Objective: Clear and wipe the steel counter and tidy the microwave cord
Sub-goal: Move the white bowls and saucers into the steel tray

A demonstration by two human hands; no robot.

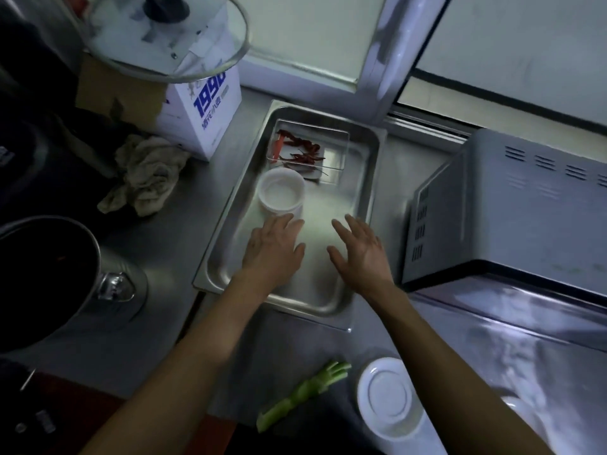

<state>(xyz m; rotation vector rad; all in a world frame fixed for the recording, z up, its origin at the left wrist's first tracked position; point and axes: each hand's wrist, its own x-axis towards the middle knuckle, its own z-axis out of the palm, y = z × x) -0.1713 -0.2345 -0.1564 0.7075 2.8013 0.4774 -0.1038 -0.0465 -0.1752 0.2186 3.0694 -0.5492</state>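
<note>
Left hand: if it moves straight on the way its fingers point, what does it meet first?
Probably the white round container in the steel tray. The left hand has its fingertips almost at the container's near wall; height is unclear.

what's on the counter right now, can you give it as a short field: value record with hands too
surface: steel counter
tray: steel tray beside the microwave
in tray: white cup, clear box of dried red chillies
left hand: left hand open, over the tray near the cup
right hand: right hand open, fingers spread over the tray
left of tray: crumpled cloth, white carton
near edge: green stalk, white plate
cord: not visible
</note>
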